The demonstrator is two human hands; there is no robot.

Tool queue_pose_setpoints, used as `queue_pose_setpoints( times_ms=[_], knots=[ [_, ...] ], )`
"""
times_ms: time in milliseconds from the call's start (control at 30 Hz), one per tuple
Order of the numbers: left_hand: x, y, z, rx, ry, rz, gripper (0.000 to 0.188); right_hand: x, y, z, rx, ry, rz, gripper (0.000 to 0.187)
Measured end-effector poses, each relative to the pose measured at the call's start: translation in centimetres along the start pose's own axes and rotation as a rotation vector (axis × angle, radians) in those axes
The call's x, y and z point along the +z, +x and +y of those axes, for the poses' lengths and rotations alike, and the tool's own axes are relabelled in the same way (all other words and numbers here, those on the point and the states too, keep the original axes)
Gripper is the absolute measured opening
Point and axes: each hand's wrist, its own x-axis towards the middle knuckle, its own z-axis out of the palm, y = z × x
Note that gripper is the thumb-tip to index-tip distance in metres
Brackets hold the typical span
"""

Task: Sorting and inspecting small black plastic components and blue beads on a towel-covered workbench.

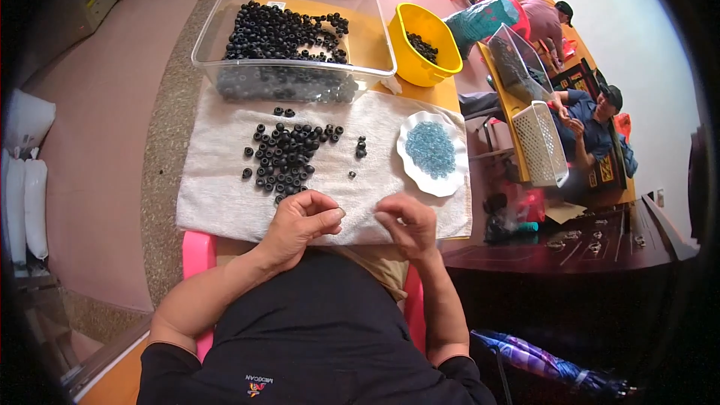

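My left hand (pixel 304 223) is closed in a pinch over the front of a white towel, beside a heap of small round black pieces with holes (pixel 289 151). Whatever its fingertips hold, if anything, is too small to make out. A short gap to the right, my right hand (pixel 411 226) also has thumb and forefinger drawn together, slightly blurred. No thing shows clearly between those fingers. Beyond it stands a white scalloped dish (pixel 406 172) of tiny clear blue pieces (pixel 430 149). A few loose black pieces (pixel 361 148) lie between the heap and the dish.
On the table behind the towel (pixel 214 172) stands a large clear plastic bin (pixel 379 30) partly filled with black pieces. Right of it is a yellow tub (pixel 405 64) holding more. Two people work farther right, near a white perforated basket (pixel 541 146). A folded umbrella (pixel 540 360) lies lower right.
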Motion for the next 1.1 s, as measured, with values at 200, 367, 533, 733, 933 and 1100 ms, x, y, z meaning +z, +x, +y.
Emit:
queue_pose_setpoints(
  times_ms=[200, 367, 533, 733, 933, 1100],
  knots=[
    [0.1, -0.1, -0.1, 0.002, -0.008, -0.118, 0.014, 3.0, 0.3, -0.9, 0.149, 0.412, -0.101, 0.004],
    [-0.2, 0.0, 0.0, -0.008, -0.007, -0.167, 0.013, 3.6, 0.0, -0.4, 0.186, 0.468, -0.09, 0.005],
    [0.1, -0.2, -0.3, -0.02, -0.008, -0.2, 0.01, 3.9, -0.2, -0.2, 0.289, 0.575, -0.061, 0.006],
    [0.3, -0.3, 0.3, -0.034, 0.002, -0.208, 0.011, 4.1, -0.7, -0.5, 0.278, 0.551, -0.035, 0.006],
    [0.1, -0.3, 0.1, -0.03, -0.044, -0.214, 0.011, 4.5, -0.8, -1.1, 0.167, 0.473, 0.007, 0.009],
    [0.3, -0.2, 0.5, -0.068, -0.159, -0.123, 0.01, 5.7, -0.7, -2.2, -0.217, -0.026, 0.106, 0.026]
  ],
)
